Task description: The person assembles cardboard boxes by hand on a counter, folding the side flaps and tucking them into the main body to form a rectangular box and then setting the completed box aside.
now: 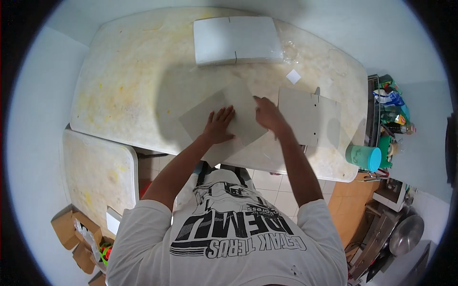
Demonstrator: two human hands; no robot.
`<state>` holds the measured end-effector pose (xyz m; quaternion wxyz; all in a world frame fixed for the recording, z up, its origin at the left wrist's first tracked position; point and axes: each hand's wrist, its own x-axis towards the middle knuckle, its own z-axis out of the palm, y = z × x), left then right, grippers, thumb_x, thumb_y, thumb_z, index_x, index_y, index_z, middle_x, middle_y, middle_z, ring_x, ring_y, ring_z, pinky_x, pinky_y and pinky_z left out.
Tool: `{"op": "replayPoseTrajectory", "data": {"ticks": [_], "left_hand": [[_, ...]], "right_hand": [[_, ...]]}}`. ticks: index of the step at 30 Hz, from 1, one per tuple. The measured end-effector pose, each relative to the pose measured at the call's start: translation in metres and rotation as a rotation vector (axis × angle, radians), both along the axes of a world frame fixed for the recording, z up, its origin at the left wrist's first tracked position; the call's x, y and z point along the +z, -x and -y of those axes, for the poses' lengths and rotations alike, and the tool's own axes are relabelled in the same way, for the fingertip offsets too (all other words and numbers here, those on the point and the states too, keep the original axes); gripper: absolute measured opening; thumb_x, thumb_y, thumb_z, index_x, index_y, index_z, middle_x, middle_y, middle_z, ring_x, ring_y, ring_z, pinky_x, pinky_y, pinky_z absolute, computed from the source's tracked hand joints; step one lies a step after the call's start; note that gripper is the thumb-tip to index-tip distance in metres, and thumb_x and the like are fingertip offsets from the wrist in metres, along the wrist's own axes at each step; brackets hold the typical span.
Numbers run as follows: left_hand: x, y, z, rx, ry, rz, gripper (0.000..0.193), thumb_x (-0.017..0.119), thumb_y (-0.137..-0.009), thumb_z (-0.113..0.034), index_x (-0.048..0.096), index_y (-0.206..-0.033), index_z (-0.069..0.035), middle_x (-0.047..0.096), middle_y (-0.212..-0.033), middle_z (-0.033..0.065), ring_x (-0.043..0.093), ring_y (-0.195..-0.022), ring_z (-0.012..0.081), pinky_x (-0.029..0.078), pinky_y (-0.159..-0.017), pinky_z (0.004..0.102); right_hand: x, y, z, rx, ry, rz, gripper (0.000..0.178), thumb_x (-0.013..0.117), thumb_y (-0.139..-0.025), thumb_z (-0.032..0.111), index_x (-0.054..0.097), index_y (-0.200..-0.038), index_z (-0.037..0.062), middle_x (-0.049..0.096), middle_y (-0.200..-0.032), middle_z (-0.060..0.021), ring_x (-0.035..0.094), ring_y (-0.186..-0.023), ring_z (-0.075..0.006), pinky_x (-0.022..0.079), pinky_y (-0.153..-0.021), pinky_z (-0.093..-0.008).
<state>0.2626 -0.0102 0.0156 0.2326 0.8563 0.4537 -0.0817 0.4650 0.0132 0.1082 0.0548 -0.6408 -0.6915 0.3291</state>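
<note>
Grey cardboard sheet (229,119): flat on stained table (129,86), near front edge, corner overhanging; looks light, stiff, creasable; best taken by edges. L hand (218,126) flat on sheet, fingers spread, no grasp; R hand (268,114) pressing its right edge, grip unclear. Second grey sheet (307,117) just right; white stack (237,39) behind; open room left.

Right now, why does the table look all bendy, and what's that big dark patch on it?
In the head view, the fisheye lens curves the table edges toward the round black rim; the dark patch is a shadow over the grey cardboard sheet where the left hand and right hand press; focus looks fairly sharp throughout.
</note>
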Motion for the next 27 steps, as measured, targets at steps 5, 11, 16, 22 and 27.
{"op": "replayPoseTrajectory", "data": {"ticks": [5, 11, 16, 22, 27], "left_hand": [[-0.011, 0.012, 0.006, 0.027, -0.037, 0.147, 0.095, 0.064, -0.069, -0.050, 0.017, -0.139, -0.007, 0.011, -0.147, 0.0087, 0.011, -0.135, 0.0251, 0.014, -0.108, 0.0473], [-0.007, 0.012, -0.003, -0.105, -0.089, 0.115, 0.091, 0.066, -0.068, -0.049, 0.023, -0.137, -0.006, 0.016, -0.144, 0.0112, 0.016, -0.134, 0.0261, 0.018, -0.107, 0.0459], [-0.017, 0.021, -0.010, -0.110, -0.097, 0.152, 0.089, 0.067, -0.067, -0.046, 0.025, -0.136, -0.007, 0.020, -0.143, 0.0116, 0.020, -0.132, 0.0264, 0.019, -0.107, 0.0449], [-0.024, 0.031, -0.006, -0.205, -0.085, 0.022, 0.077, 0.059, -0.073, -0.046, 0.030, -0.134, -0.008, 0.029, -0.139, 0.0116, 0.022, -0.131, 0.0267, 0.021, -0.107, 0.0413], [-0.036, 0.080, 0.048, -0.190, -0.085, -0.292, 0.068, 0.050, -0.080, -0.035, 0.026, -0.137, -0.008, 0.026, -0.142, 0.0113, 0.015, -0.134, 0.0291, 0.012, -0.105, 0.0544]], "right_hand": [[-0.006, 0.003, 0.020, -0.217, -0.189, 0.094, 0.034, 0.050, -0.075, 0.006, 0.053, -0.109, 0.0008, 0.059, -0.098, -0.0202, 0.056, -0.096, -0.0354, 0.046, -0.082, -0.0422], [-0.014, -0.020, -0.017, -0.279, 0.038, 0.180, 0.042, 0.049, -0.078, 0.012, 0.049, -0.120, 0.0075, 0.057, -0.105, -0.0222, 0.053, -0.099, -0.0380, 0.043, -0.084, -0.0424], [-0.005, 0.020, 0.005, -0.264, -0.041, 0.028, 0.044, 0.046, -0.077, 0.004, 0.048, -0.121, 0.0075, 0.058, -0.104, -0.0235, 0.056, -0.098, -0.0360, 0.045, -0.085, -0.0425], [-0.035, 0.126, 0.086, -0.097, -0.073, -0.049, 0.059, 0.040, -0.082, 0.005, 0.023, -0.138, 0.0087, 0.022, -0.140, -0.0218, 0.028, -0.126, -0.0410, 0.028, -0.102, -0.0481], [-0.052, 0.176, 0.109, -0.108, -0.069, 0.171, 0.060, 0.046, -0.082, 0.012, 0.024, -0.138, 0.0118, 0.014, -0.145, -0.0171, 0.017, -0.132, -0.0388, 0.019, -0.098, -0.0635]]}}
